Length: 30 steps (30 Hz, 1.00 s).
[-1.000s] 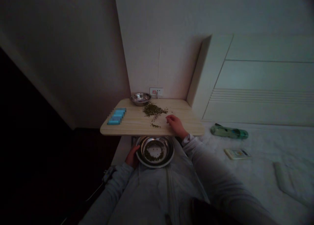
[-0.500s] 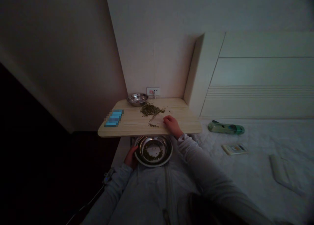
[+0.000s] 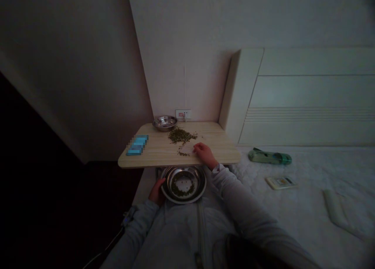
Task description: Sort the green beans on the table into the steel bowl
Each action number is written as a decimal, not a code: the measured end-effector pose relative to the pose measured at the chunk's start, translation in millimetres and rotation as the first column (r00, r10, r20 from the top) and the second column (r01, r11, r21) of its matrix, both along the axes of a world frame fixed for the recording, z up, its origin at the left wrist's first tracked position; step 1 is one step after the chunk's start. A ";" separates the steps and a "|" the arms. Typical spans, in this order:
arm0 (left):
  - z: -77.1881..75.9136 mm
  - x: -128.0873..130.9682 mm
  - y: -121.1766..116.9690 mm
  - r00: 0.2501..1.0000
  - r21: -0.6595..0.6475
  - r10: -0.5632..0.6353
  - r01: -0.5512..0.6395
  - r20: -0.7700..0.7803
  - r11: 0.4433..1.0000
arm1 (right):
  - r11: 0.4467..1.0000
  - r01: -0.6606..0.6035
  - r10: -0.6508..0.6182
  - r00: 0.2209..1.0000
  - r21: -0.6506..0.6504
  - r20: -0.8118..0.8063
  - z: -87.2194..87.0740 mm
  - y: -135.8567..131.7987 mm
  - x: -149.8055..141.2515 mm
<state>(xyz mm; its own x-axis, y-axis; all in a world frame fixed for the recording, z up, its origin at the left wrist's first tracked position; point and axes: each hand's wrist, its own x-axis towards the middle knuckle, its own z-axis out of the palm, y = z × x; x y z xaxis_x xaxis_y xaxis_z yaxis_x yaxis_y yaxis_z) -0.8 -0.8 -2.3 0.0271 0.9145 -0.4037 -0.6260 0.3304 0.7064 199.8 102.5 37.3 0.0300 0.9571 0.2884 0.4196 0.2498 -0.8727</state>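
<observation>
A steel bowl (image 3: pixel 199 187) with some green beans in it sits on my lap, just under the front edge of a small wooden table (image 3: pixel 222 151). My left hand (image 3: pixel 156 190) grips the bowl's left rim. A pile of green beans (image 3: pixel 179 135) lies on the tabletop, with a few strays (image 3: pixel 183 153) nearer the front edge. My right hand (image 3: pixel 204 155) rests on the table right of those strays, fingers curled downward toward them. Whether its fingers hold anything is too dim and small to see.
A second, smaller steel bowl (image 3: pixel 164 122) stands at the table's back, below a wall socket (image 3: pixel 183 113). A blurred blue object (image 3: pixel 137 144) lies on the table's left. On the bed to the right lie a green case (image 3: pixel 269 157), a small card (image 3: pixel 281 182) and a white remote (image 3: pixel 336 212).
My right hand has slid a little leftward and toward the front edge, closer to the stray beans. The view has shifted slightly. My left hand stays on the bowl.
</observation>
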 end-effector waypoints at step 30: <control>4.0 1.3 0.1 1.000 -0.002 0.030 -0.030 0.007 1.000 | 0.998 -0.057 0.063 0.985 -0.042 0.160 2.6 -3.9 -2.8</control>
